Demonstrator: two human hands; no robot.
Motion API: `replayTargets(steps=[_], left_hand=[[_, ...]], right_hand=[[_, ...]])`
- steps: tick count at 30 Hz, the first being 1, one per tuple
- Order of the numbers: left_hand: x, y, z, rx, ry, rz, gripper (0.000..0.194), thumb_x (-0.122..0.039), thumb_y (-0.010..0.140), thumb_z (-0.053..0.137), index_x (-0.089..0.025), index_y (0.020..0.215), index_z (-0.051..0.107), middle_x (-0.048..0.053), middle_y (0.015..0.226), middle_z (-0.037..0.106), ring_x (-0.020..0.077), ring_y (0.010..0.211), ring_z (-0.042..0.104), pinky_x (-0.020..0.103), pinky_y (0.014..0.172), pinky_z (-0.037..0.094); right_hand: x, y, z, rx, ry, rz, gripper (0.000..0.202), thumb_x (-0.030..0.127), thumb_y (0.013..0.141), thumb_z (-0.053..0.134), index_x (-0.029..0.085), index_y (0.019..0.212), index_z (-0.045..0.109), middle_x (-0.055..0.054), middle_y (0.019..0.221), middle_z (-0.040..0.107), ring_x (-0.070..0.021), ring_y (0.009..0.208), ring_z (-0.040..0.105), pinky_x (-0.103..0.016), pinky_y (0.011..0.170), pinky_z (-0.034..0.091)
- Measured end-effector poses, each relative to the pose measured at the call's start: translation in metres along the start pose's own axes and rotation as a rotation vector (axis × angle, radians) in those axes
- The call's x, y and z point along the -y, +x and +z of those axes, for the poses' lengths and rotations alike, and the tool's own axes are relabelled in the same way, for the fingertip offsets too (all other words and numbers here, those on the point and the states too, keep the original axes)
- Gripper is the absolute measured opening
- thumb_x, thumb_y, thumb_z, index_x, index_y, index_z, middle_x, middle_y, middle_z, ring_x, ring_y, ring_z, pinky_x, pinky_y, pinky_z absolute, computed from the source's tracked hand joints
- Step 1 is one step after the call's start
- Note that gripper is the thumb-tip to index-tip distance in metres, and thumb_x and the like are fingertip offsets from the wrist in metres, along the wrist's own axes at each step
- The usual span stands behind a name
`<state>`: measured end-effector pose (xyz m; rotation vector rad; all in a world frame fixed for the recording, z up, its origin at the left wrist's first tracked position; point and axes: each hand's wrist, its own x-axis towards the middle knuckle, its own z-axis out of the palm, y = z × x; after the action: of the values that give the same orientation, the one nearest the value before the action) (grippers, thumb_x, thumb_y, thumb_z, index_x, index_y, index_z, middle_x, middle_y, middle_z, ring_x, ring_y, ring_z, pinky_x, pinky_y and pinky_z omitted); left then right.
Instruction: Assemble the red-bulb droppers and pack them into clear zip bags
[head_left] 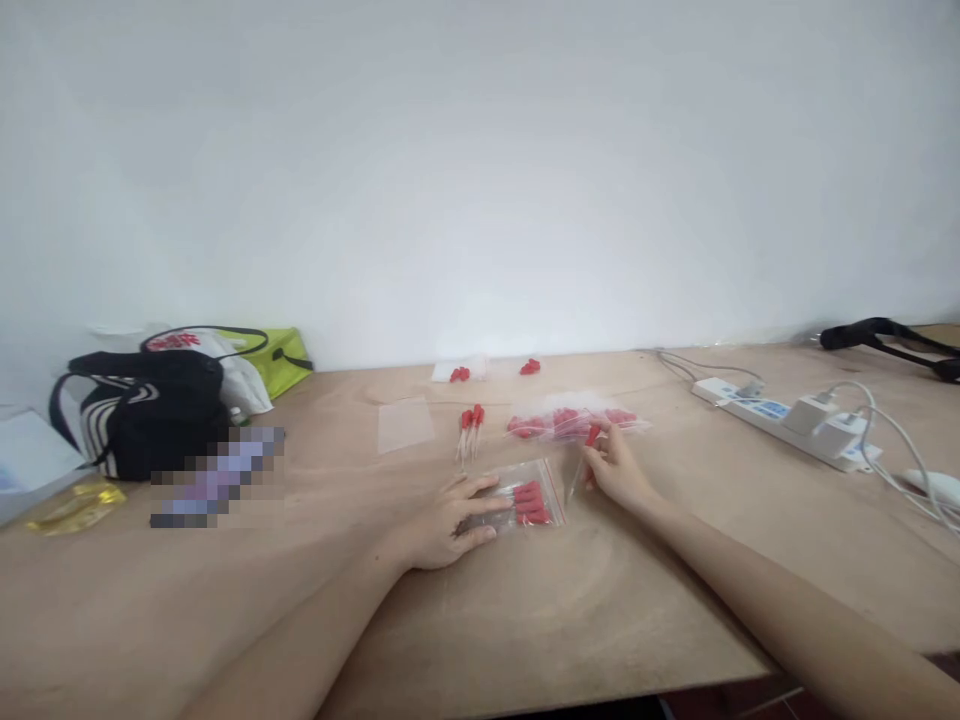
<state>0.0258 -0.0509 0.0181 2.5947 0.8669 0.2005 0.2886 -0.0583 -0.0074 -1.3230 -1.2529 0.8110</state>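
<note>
My left hand (457, 520) lies with its fingers stretched and apart on the left part of a clear zip bag (556, 506). Inside that bag are several red-handled pieces (531, 500) side by side; their other ends are partly hidden under my fingers. Right of the bag, my right hand (616, 466) pinches a thin red-handled tool (592, 436), its slim pale shaft pointing down toward the table. Just beyond, a heap of clear bags with red pieces (566, 422) touches or nearly touches my right fingers. Several loose red-handled tools (471, 420) lie beyond my left hand.
A flat clear bag (406, 425) lies left of the loose tools. Small red clusters (460, 374) (530, 367) sit near the wall. A black bag (161, 410) and a blurred-out item (217, 478) occupy the left; a power strip (780, 420) with cables, the right.
</note>
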Motion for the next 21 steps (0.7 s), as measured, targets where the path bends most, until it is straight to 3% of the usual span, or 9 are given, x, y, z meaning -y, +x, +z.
replayTargets(steps=[8, 21], left_hand=[[0.001, 0.001, 0.003, -0.009, 0.051, 0.009, 0.039, -0.035, 0.085, 0.040, -0.033, 0.124, 0.039, 0.003, 0.137, 0.028, 0.0221, 0.125, 0.024, 0.043, 0.102, 0.020], [0.000, 0.002, 0.003, -0.025, 0.036, 0.020, 0.039, -0.033, 0.084, 0.042, -0.032, 0.123, 0.041, 0.003, 0.136, 0.030, 0.0226, 0.125, 0.026, 0.044, 0.101, 0.021]], right_hand=[[-0.001, 0.001, 0.008, -0.165, 0.158, -0.137, 0.041, 0.025, 0.073, 0.045, 0.023, 0.107, 0.024, 0.007, 0.064, 0.045, -0.0093, 0.044, 0.049, -0.024, 0.043, 0.044], [-0.002, -0.005, 0.019, -0.053, 0.250, -0.126, 0.040, 0.032, 0.072, 0.051, 0.025, 0.102, 0.027, 0.007, 0.068, 0.043, -0.0096, 0.049, 0.053, -0.025, 0.045, 0.047]])
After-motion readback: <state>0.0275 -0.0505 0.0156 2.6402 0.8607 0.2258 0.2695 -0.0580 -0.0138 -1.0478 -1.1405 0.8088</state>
